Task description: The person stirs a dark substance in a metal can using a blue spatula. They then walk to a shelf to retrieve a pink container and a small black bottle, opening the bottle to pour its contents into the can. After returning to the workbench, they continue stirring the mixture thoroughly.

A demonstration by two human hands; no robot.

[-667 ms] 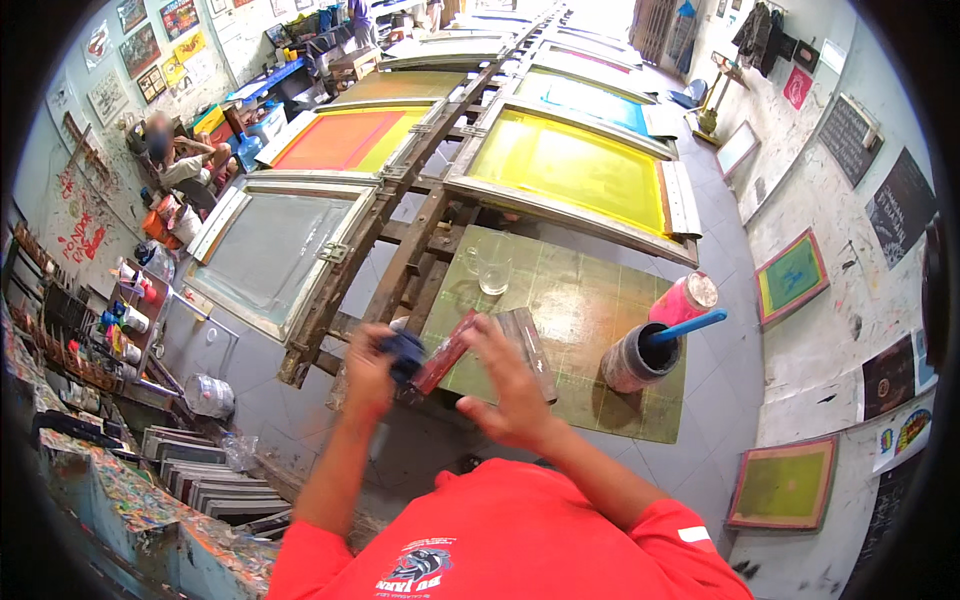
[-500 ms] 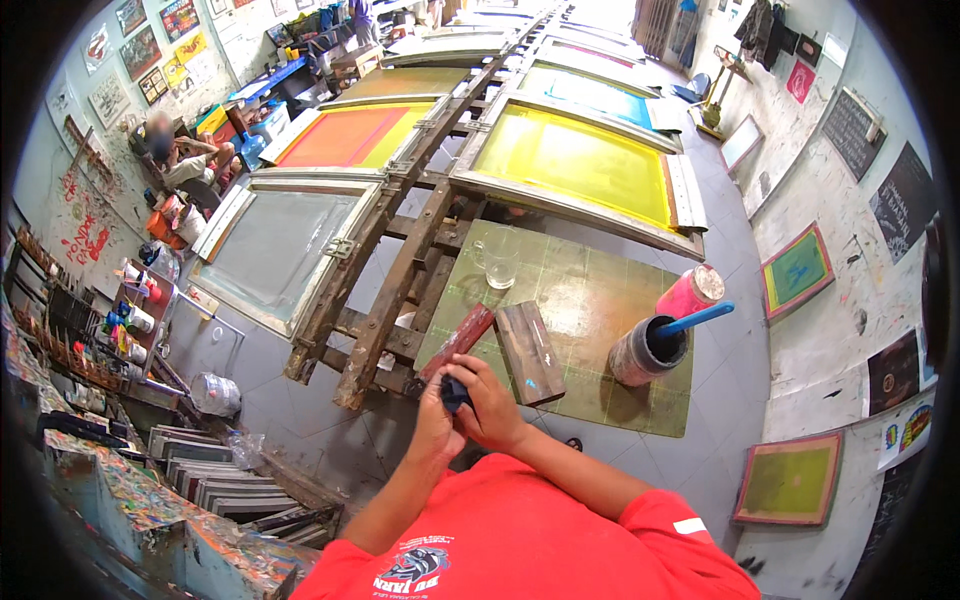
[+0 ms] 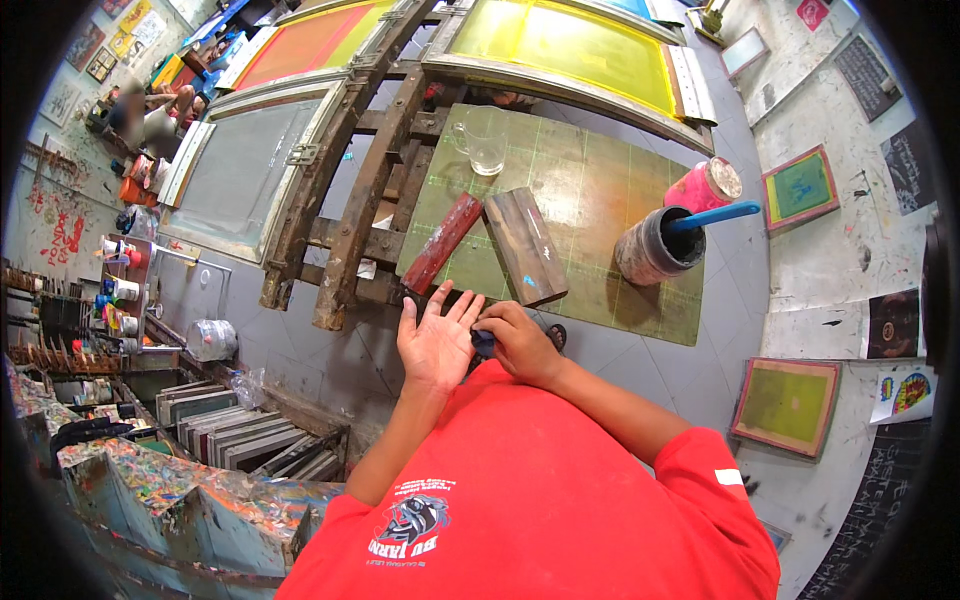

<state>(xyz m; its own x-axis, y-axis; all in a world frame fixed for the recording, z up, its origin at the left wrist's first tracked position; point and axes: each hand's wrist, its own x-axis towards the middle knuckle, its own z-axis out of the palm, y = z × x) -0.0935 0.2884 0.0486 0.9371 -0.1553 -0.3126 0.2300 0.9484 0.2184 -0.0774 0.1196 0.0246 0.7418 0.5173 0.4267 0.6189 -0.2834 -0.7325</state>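
Palm up, my left hand point(image 3: 436, 345) is held out with its fingers spread and nothing in it. My right hand point(image 3: 526, 346) pinches a crumpled dark cloth point(image 3: 483, 344) right beside the left palm. Just beyond the hands, a red wooden bar point(image 3: 442, 243) and a wider brown wooden block point(image 3: 525, 246) lie on the green board point(image 3: 590, 170), both shaped like squeegees. Farther back on it stands a clear glass mug point(image 3: 487, 152). At the right is a dark-stained tub point(image 3: 650, 250) with a blue handle point(image 3: 716, 215) sticking out, near a pink container point(image 3: 700, 184).
Frames with a yellow screen point(image 3: 570, 50) and a grey screen point(image 3: 250, 170) rest on long rails point(image 3: 365, 200) ahead and left. Several frames point(image 3: 240, 425) stand in a rack at lower left. A person point(image 3: 150, 115) sits at the far left.
The view has tilted down. My left hand has let go of the dark cloth and turned palm up with fingers spread. The cloth stays in my right hand.
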